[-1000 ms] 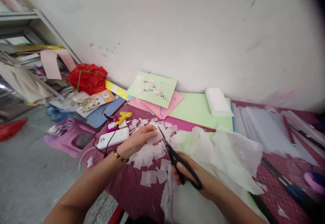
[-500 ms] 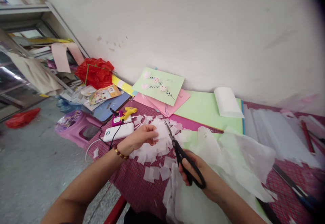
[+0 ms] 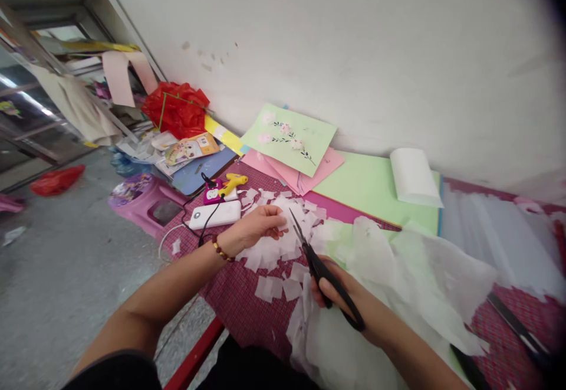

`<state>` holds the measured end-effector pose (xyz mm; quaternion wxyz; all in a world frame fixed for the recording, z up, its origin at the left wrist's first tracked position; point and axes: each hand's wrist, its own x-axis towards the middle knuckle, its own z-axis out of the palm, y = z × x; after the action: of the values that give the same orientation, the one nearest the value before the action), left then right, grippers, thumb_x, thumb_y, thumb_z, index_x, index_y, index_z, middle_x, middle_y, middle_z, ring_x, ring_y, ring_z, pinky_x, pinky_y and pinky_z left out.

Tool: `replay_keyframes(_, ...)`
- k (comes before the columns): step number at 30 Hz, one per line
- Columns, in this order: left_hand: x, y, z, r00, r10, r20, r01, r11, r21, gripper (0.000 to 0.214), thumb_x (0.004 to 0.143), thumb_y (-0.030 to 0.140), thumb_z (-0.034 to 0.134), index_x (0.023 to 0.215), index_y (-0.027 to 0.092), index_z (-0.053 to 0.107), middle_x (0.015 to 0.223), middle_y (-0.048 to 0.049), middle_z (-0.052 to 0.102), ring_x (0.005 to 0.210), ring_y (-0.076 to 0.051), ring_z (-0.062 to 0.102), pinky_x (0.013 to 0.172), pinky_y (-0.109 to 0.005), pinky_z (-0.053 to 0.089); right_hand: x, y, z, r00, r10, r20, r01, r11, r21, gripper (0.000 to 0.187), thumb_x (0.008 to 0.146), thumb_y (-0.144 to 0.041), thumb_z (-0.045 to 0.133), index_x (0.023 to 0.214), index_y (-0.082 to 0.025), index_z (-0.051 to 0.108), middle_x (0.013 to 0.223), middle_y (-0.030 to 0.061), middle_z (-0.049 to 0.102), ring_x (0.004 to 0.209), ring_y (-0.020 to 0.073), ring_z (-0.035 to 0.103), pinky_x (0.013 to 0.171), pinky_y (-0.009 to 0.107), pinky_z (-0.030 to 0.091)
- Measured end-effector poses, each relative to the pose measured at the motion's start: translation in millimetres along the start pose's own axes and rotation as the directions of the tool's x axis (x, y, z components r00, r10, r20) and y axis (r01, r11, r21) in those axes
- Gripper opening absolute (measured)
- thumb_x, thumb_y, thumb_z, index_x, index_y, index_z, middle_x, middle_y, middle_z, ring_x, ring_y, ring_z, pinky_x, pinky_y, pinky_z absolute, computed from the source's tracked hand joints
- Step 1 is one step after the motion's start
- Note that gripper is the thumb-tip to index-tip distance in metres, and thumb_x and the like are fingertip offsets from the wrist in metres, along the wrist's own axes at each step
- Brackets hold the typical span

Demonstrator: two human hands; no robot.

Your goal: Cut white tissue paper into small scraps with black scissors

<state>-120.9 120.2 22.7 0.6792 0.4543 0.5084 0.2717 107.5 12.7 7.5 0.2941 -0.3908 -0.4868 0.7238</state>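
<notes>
My right hand point(image 3: 338, 289) grips a pair of black-handled scissors point(image 3: 313, 255), whose blades are slightly parted and point up and to the left. Close to the blade tips, my left hand point(image 3: 260, 225) pinches a small piece of thin white paper point(image 3: 287, 216) between thumb and fingers. Below both hands lies a heap of cut white paper pieces point(image 3: 267, 254) on the red checked cloth point(image 3: 230, 301). Crumpled sheets of thin white paper point(image 3: 354, 343) spread beneath and to the right of my right hand.
A white power bank point(image 3: 215, 215) with cables and a yellow glue gun point(image 3: 233, 183) lie left of the heap. Behind are a green card with flowers point(image 3: 292, 139) and pink sheets point(image 3: 327, 169). A purple stool point(image 3: 144, 207) stands at left; a long blade point(image 3: 510, 319) lies far right.
The camera view has shifted, so the scene sits a little further right and higher. The scissor blades look somewhat closer together. Both hands keep their holds.
</notes>
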Motion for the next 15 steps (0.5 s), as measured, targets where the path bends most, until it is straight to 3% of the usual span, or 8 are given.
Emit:
replay_keyframes(4,1,-4,4.2,1.000,0.005,0.026,-0.005,1.000,-0.004,0.029,0.064,0.034,0.077,0.070,0.014,0.055,0.069,-0.0012,0.066,0.056,-0.008,0.061,0.056,-0.019,0.047,7,4,3,0.997,0.051,-0.055,-0.048,0.997,0.052,0.070,0.075,-0.070,0.064,0.119,-0.018,0.049,0.077,-0.0017,0.051,0.065,0.0131,0.050,0.061,0.028,0.041)
replay_keyframes(10,1,0,4.9,0.998,0.016,0.060,-0.019,0.999,0.042,0.026,0.066,0.033,0.073,0.072,0.015,0.056,0.072,-0.0019,0.065,0.057,-0.008,0.059,0.058,-0.020,0.046,12,9,5,0.993,0.083,-0.083,-0.067,0.981,0.184,0.055,0.077,-0.065,0.066,0.101,-0.018,0.054,0.068,-0.0038,0.053,0.047,0.0078,0.044,0.043,0.022,0.033)
replay_keyframes(13,2,2,-4.1,0.996,0.067,0.066,-0.075,0.987,0.141,0.021,0.069,0.031,0.067,0.068,0.016,0.053,0.069,-0.0007,0.062,0.060,-0.010,0.058,0.058,-0.021,0.046,9,11,3,0.998,0.062,0.005,-0.061,0.960,0.274,0.053,0.080,-0.063,0.066,0.105,-0.018,0.055,0.079,0.0012,0.060,0.061,0.0118,0.055,0.057,0.027,0.044)
replay_keyframes(15,1,4,-13.6,0.989,0.141,0.050,-0.150,0.933,0.328,0.015,0.073,0.028,0.061,0.070,0.016,0.054,0.068,-0.0007,0.060,0.062,-0.011,0.058,0.061,-0.024,0.047,8,13,0,0.996,0.059,0.063,-0.077,0.938,0.339,0.052,0.080,-0.063,0.065,0.104,-0.018,0.058,0.088,0.0048,0.064,0.072,0.0148,0.060,0.068,0.030,0.046)
